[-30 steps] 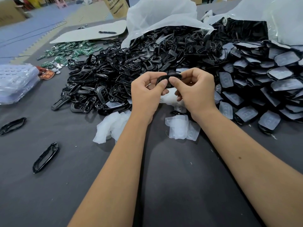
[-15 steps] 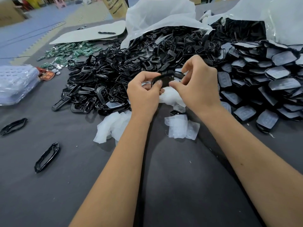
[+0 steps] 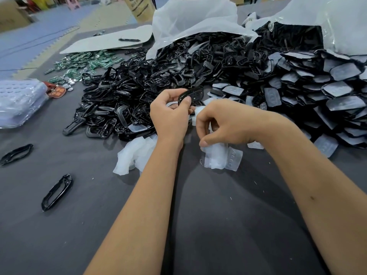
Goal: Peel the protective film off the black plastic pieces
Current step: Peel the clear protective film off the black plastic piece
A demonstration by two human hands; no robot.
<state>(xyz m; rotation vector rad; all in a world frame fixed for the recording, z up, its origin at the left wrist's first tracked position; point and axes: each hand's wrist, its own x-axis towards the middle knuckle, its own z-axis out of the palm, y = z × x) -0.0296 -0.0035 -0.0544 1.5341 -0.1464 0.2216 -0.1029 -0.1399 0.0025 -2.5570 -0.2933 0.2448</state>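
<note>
My left hand [image 3: 168, 118] grips a glossy black plastic piece [image 3: 192, 95] by its near end and holds it up over the grey table [image 3: 218, 225]. My right hand [image 3: 228, 124] is lower and to the right, fingers curled, pinching a strip of whitish protective film [image 3: 198, 114] that runs between the two hands. Its thumb tip is just above a small heap of peeled films [image 3: 220, 158]. Another heap of peeled films [image 3: 133, 155] lies under my left wrist.
A big pile of black frames [image 3: 139, 92] lies behind my hands, and film-covered black pieces [image 3: 317, 92] are stacked at the right. Two loose frames [image 3: 56, 192] lie at the left. Green circuit boards [image 3: 85, 62], clear trays [image 3: 17, 102] and white bags [image 3: 190, 18] ring the table.
My right hand has dropped from beside the black piece down toward the film heap, drawing film away. My left hand still holds the piece, now tilted up.
</note>
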